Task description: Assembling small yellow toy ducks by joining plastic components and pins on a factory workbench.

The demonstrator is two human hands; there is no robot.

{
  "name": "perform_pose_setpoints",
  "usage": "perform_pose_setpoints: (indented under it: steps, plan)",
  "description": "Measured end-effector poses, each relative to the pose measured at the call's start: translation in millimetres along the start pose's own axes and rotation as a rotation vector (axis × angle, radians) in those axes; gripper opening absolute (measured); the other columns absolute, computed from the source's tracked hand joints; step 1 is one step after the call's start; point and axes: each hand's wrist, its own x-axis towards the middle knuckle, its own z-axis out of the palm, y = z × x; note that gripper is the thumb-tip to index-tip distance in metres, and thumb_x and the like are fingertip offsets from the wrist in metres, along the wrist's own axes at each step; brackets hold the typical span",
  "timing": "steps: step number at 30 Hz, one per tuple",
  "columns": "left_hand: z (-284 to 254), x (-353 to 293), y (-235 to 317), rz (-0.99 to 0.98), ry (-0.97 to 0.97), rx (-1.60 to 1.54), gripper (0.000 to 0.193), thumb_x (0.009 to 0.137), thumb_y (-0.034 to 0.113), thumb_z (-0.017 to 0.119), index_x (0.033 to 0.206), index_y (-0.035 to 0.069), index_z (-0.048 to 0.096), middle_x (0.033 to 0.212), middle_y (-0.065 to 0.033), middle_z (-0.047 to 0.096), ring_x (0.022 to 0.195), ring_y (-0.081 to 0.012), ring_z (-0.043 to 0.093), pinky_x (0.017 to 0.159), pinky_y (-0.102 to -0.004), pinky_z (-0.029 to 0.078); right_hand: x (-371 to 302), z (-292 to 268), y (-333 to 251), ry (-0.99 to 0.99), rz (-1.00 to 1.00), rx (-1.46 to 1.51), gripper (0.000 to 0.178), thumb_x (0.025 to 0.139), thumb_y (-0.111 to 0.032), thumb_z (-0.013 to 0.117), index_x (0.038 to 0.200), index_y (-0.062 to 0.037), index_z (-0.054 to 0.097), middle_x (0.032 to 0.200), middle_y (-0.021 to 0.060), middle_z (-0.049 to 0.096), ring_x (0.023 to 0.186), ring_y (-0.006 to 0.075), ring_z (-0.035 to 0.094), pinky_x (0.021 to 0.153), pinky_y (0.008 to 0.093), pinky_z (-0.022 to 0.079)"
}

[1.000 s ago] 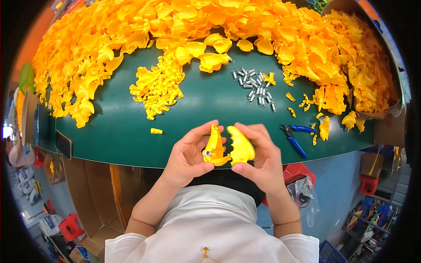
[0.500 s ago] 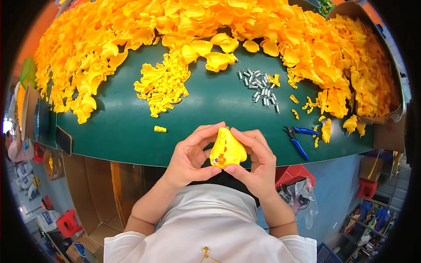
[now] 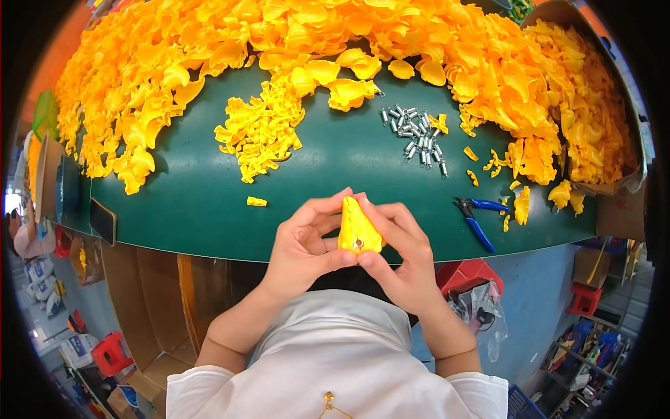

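Note:
Both hands hold a yellow plastic shell piece [image 3: 359, 227] above the near edge of the green table. It narrows to a tip pointing away from me, and a small metal part shows at its wide near end. My left hand [image 3: 307, 234] grips its left side with thumb and fingers. My right hand [image 3: 403, 244] closes on its right side, thumb near the bottom corner. Past the hands lie small metal springs [image 3: 417, 134] and a heap of small yellow plastic pieces [image 3: 259, 133]. One small yellow piece [image 3: 257, 201] lies alone to the left.
A large pile of yellow-orange plastic shells [image 3: 293, 28] rings the far side of the green table [image 3: 188, 209]. Blue-handled cutters [image 3: 479, 222] lie at the right. A phone-like dark slab [image 3: 102, 222] stands at the left edge. A cardboard box [image 3: 620, 140] with shells sits far right.
The yellow shell piece has been turned in my fingers, so its narrower edge now faces up and its red-orange openings no longer show. Both hands still hold it.

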Motion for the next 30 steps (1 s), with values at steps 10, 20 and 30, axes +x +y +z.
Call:
perform_pose_setpoints:
  steps: [10,20,30]
  plan:
    - [1.8,2.1,-5.5,0.102,0.016,-0.199,0.035,0.085,0.017,0.073,0.116,0.009,0.057,0.129,-0.0092,0.047,0.118,-0.0203,0.053,0.098,-0.0349,0.048,0.3,4.5,8.0,0.098,-0.005,0.169,0.069,0.07,0.004,0.08,0.132,0.0003,0.048,0.118,0.0117,0.052,0.11,0.0221,0.058,0.091,0.032,0.054]
    - [8.5,1.7,-13.1,0.165,0.204,-0.247,0.034,0.085,0.026,0.074,0.107,0.012,0.052,0.124,-0.0073,0.051,0.117,-0.0224,0.055,0.096,-0.0401,0.051,2.2,20.4,14.4,0.25,-0.033,0.286,0.047,0.069,0.004,0.081,0.112,0.0011,0.063,0.113,0.013,0.058,0.105,0.0214,0.061,0.088,0.0317,0.056]
    - [-19.0,-1.2,-9.3,0.363,-0.048,-0.002,0.059,0.065,0.003,0.086,0.118,0.002,0.062,0.125,-0.0146,0.059,0.117,-0.0246,0.057,0.098,-0.0361,0.049,-6.2,16.2,17.5,0.165,-0.115,0.291,0.048,0.069,0.0,0.083,0.112,0.0003,0.061,0.114,0.0136,0.056,0.108,0.0233,0.06,0.09,0.0339,0.055]
